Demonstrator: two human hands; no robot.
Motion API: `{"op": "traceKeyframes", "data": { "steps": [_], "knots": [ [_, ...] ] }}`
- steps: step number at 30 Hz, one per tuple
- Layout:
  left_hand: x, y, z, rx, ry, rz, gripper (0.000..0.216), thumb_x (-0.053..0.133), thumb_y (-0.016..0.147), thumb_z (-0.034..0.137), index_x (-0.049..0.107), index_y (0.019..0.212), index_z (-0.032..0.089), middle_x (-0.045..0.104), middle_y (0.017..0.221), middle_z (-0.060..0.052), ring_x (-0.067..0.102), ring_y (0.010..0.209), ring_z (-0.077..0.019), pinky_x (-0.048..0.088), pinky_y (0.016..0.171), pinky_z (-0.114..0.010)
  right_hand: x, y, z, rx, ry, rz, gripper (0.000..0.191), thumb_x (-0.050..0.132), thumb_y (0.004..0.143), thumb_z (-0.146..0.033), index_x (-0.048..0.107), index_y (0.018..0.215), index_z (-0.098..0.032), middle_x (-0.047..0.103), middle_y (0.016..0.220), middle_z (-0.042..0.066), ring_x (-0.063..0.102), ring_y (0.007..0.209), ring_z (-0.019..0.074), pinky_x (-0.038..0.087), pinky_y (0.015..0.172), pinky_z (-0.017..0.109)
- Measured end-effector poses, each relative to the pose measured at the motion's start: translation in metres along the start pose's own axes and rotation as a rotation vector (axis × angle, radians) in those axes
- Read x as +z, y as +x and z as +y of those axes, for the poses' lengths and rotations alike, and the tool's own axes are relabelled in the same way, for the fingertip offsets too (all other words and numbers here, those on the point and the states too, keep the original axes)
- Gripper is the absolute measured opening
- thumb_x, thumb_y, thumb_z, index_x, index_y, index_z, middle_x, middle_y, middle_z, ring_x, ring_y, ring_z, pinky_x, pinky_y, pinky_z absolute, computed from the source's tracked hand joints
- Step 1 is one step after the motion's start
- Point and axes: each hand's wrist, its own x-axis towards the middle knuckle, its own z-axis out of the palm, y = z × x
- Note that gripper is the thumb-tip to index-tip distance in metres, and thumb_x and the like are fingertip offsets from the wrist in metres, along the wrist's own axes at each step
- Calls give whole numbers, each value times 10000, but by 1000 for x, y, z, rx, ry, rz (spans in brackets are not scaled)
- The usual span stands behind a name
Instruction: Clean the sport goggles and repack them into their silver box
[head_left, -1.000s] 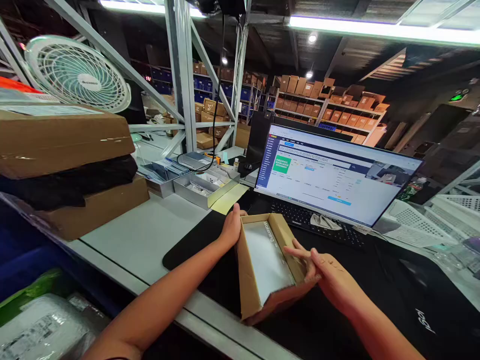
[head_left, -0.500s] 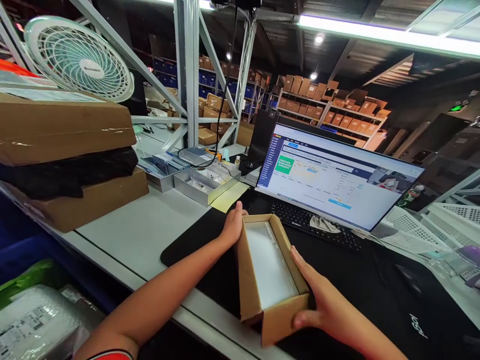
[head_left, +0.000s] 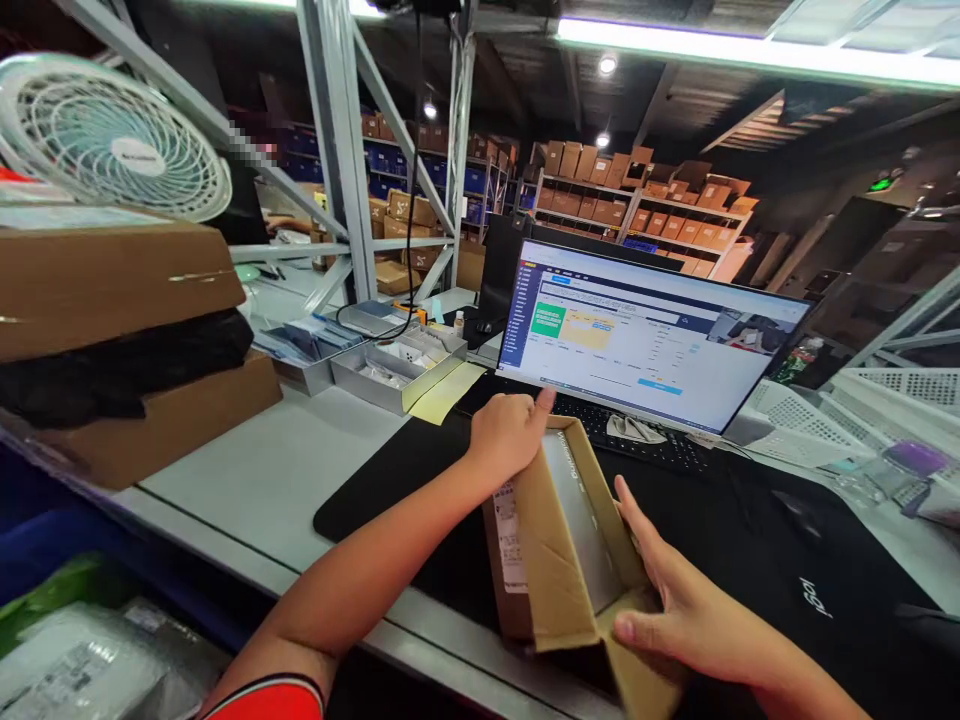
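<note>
With the left grip (head_left: 510, 432), holds the box (head_left: 551, 570) closed-handed by the far left corner, knuckles up, thumb pointing toward the monitor (head_left: 645, 350). With the right grip (head_left: 679, 600), spread wide, holds the near right corner, thumb against the near end and index finger along the right wall; cannot tell the placing of the other fingers. Has the box between both grips, over the black mat (head_left: 375, 490) and the front edge of the desk (head_left: 210, 500), tilted, open side up; cannot tell whether touching the mat underneath. On the left outer side, a printed label (head_left: 511, 545); at the near end, a blurred flap (head_left: 645, 670) folded outward. Inside, a pale inner box (head_left: 581, 520) with lettering near the far end.

Beyond, on the desk: a dark keyboard (head_left: 679, 457) with a crumpled cloth (head_left: 634, 430) on it, then the lit monitor. Left of these, a yellow sheet (head_left: 446, 392) beside a grey tray (head_left: 375, 393) of small items; next to that, a second tray (head_left: 309, 376) of flat packets. Farther left, a stack: carton (head_left: 112, 285) on top, black bag (head_left: 127, 368) between, second carton (head_left: 180, 415) below; behind, a pale fan (head_left: 135, 150). Right of the box, on the mat, a dark mouse (head_left: 795, 515); past the mat, white baskets (head_left: 810, 425). At lower left, wrapped parcels (head_left: 82, 660); in the background, loaded shelves (head_left: 628, 220).
</note>
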Motion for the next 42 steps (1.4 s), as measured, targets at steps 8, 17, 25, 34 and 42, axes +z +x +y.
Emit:
{"op": "traceKeyframes", "data": {
  "steps": [8,17,25,34,42],
  "knots": [
    [8,-2,82,199,337,-89,841,141,985,686,749,846,122,719,881,-200,674,970,-367,534,764,-446,16,7,12,101,188,271,1423,788,601,-735,-40,1636,-217,187,1652,189,159,1543,379,118,1255,564],
    [32,-12,-8,231,-434,-70,1128,476,787,868,136,1616,183,209,1672,-204,239,1535,-386,222,1237,-605,14,-1,50,-318,607,459,1437,877,558,-667,-45,1596,-296,360,1528,186,449,1399,365,310,1179,552],
    [-11,-24,0,235,-676,-539,1223,767,617,764,242,1606,271,397,1605,-138,409,1441,-430,405,1159,-540,14,39,50,-372,425,239,1392,806,455,-844,261,1580,-231,456,1530,170,409,1442,376,298,1210,562],
    [-30,-3,48,549,213,-587,1145,836,600,618,296,1583,386,442,1514,-114,499,1317,-405,430,1100,-533,-32,40,112,-309,303,9,884,936,530,-522,661,1316,-227,651,1377,103,562,1319,366,381,1171,547],
    [-41,9,70,608,222,-595,1085,857,550,603,427,1525,401,484,1489,-103,499,1321,-420,407,1116,-540,-42,42,127,-348,304,36,1207,962,461,-534,436,1504,-228,486,1535,152,407,1453,370,283,1205,579]
  ]
}}
